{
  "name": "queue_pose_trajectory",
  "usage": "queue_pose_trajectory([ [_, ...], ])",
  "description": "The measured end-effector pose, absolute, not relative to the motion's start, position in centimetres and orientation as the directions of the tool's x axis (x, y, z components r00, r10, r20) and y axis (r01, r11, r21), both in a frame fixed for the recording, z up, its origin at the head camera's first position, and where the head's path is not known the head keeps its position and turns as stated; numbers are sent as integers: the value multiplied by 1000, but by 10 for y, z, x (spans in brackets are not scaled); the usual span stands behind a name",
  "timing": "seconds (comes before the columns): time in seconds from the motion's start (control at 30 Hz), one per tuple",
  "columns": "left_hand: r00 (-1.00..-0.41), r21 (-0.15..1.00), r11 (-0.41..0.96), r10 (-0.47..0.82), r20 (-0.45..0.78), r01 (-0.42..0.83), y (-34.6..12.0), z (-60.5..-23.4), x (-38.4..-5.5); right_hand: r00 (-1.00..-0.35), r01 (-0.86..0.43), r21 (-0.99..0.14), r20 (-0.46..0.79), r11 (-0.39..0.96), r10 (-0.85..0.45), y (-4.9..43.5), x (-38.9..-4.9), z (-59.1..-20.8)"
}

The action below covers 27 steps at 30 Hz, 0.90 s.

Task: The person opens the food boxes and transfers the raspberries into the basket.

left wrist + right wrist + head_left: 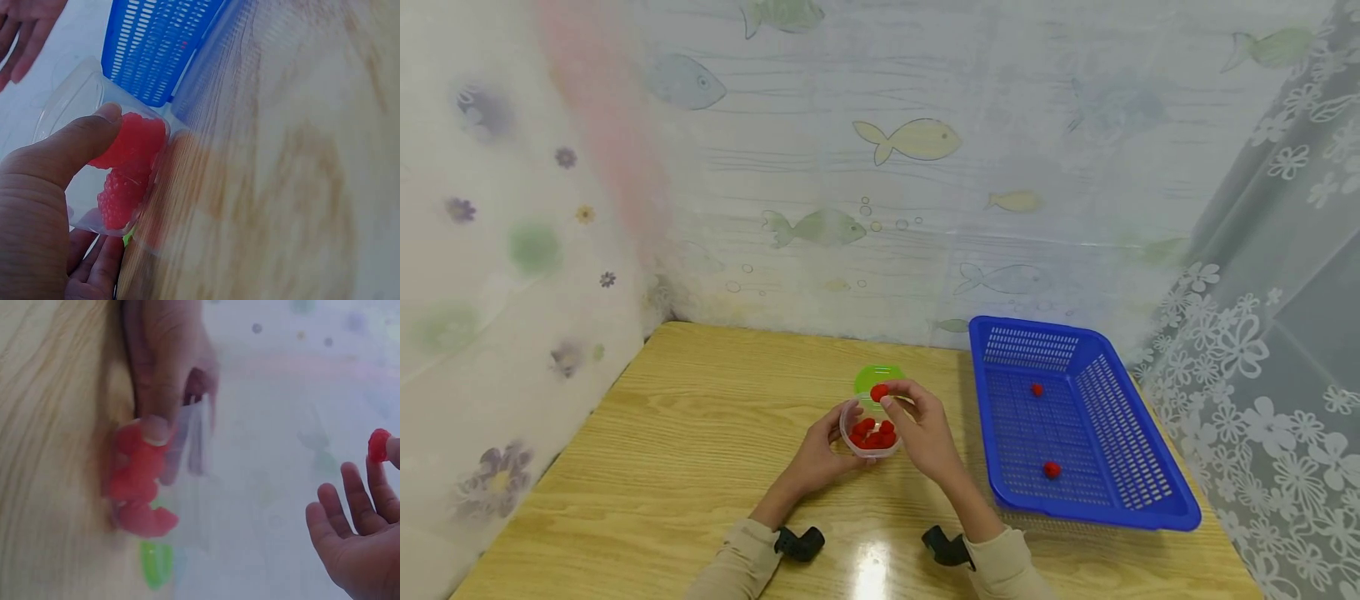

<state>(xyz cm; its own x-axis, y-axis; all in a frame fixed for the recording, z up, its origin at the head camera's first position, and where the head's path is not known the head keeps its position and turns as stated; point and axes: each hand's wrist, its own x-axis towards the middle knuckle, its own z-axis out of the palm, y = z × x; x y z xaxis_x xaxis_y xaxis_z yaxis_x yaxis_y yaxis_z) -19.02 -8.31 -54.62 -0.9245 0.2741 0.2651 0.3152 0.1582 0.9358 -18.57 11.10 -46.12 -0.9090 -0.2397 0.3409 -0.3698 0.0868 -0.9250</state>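
My left hand (822,452) grips a clear plastic container (87,215) from its side, thumb along one wall and fingers around the other. Several red raspberries (871,435) lie in the bottom of it. Above the container's rim, my right hand (927,431) pinches one red raspberry (378,445) between thumb and index finger; its other fingers are spread apart. A green lid (874,377) lies on the table just behind the container, partly hidden by the right hand and the container.
To the right stands a blue plastic basket (987,417) with slotted walls. Two raspberries lie in it, one raspberry (1037,389) toward the back and another raspberry (1052,470) nearer the front. Everything rests on a wooden table (700,433), with patterned curtains (820,275) behind.
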Motion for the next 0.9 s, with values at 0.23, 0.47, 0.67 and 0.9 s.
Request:
queue_pose_trajectory([
  [0.23,-916,921,180,278,289,345,-88,-567,-205,-872,-407,-910,361,81,-331,116,-173,-430],
  [0.47,-910,918,187,299,287,350,-91,-567,-206,-824,-436,-899,382,38,-419,126,-171,-401],
  [0.67,-911,912,210,299,284,353,-91,-569,-206,-850,-416,-906,356,81,-388,144,-174,-383],
  [0.9,-923,928,199,290,252,316,-90,-569,-204,-895,-365,-924,314,116,-316,164,-179,-368],
])
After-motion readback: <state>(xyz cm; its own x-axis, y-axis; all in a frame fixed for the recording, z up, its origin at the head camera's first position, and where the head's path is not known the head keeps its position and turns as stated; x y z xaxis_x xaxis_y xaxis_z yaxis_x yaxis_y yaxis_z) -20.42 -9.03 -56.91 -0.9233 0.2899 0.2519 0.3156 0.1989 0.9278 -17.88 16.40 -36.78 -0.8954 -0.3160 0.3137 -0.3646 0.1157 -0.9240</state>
